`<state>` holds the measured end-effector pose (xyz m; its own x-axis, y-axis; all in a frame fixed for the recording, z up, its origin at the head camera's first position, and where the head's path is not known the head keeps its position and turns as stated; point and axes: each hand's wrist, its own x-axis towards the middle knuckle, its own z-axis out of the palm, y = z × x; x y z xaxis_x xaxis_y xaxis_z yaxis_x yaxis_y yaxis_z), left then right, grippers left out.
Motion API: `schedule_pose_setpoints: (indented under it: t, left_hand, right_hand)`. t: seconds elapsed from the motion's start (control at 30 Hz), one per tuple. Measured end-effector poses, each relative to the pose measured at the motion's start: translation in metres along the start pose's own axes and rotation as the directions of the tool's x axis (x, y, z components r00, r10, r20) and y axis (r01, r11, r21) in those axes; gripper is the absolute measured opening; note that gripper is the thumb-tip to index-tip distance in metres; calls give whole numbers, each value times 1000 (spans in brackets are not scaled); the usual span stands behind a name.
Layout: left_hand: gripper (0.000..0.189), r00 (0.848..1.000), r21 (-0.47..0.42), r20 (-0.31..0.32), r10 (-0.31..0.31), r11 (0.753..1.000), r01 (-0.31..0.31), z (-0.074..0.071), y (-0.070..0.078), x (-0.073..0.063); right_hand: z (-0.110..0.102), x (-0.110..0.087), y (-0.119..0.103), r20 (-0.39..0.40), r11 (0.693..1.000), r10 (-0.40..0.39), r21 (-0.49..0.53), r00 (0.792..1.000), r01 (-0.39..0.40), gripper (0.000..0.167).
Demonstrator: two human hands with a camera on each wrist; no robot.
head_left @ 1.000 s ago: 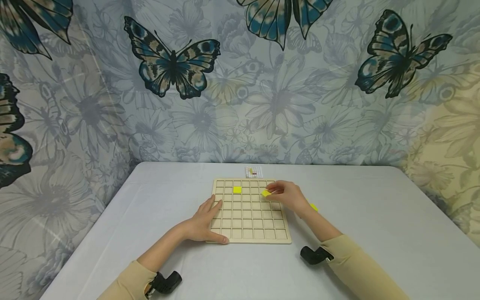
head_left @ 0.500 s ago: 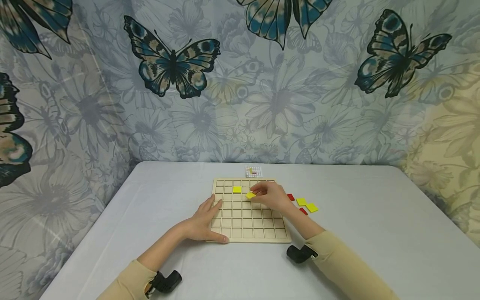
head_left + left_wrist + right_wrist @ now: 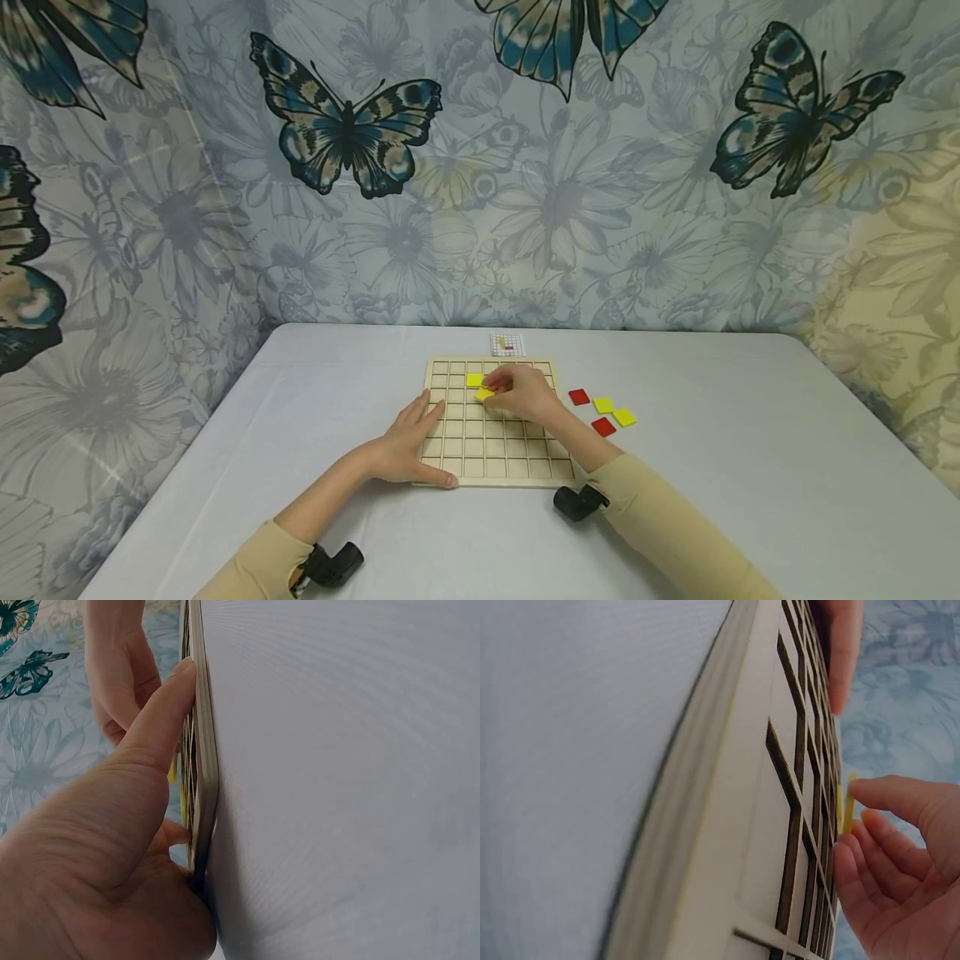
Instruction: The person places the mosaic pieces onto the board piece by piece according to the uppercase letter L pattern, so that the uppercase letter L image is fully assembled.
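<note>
Neatly, a yellow tile [image 3: 483, 395] is pinched at its edge between the fingers of the right hand [image 3: 525, 394] over the gridded board [image 3: 495, 447], presumably to keep its underside free, just beside another yellow tile [image 3: 475, 380]. Spread fingers of the left hand [image 3: 397, 446] are laid over the board's left side, seemingly to steady it, while loose red tiles [image 3: 579, 397] are set on the counter [image 3: 300, 375], apparently within easy reach.
</note>
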<state>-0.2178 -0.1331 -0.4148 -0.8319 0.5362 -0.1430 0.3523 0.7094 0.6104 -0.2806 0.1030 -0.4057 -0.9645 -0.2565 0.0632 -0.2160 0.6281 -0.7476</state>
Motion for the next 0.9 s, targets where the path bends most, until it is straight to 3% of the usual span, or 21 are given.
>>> schedule_pose_setpoints:
  t: [0.63,0.9]
  left_hand:
    - [115,1000,1,9,-5,1000,5,1,-2,1]
    - [115,1000,8,7,-4,1000,3,1,-2,0]
  right_hand:
    - [6,2,-7,31,984,-152,-89,988,155,14]
    - [7,2,-8,38,977,-182,-103,983,185,13]
